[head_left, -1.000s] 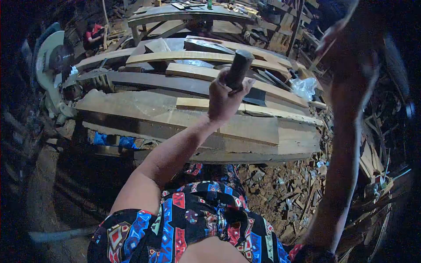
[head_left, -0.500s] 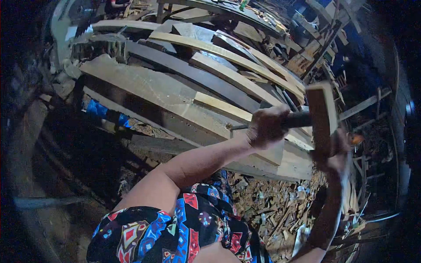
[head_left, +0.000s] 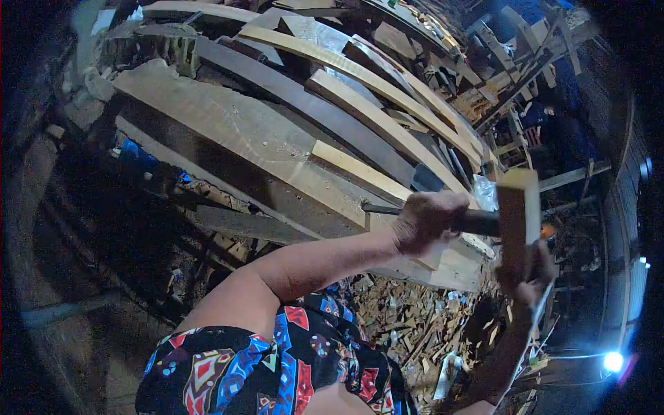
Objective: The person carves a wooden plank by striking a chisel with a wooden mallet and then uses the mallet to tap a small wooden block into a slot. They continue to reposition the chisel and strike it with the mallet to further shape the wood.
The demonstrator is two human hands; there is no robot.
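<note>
My left hand [head_left: 432, 221] is wrapped round the dark handle of a chisel [head_left: 481, 222]. The thin chisel shank runs left from my fist, its tip at a small dark notch in a thick timber [head_left: 277, 166] on the bench. In my right hand [head_left: 527, 271] is a wooden mallet [head_left: 513, 214], my fingers closed on it below the head. The mallet's block head overlaps the butt end of the chisel handle in this view. A pale wooden strip [head_left: 360, 169] lies along the timber, just beyond my left hand.
Long curved boards [head_left: 373, 79] lie stacked behind the timber. Wood chips and offcuts [head_left: 415, 325] cover the ground in front of the bench. A clear plastic bag [head_left: 485, 192] sits behind the mallet. At the lower right a bright lamp [head_left: 613, 362] shines.
The mallet and my right hand are lower in the view. My left hand, still round the chisel, is slightly lower and to the right. The camera view has shifted, bringing the lamp in.
</note>
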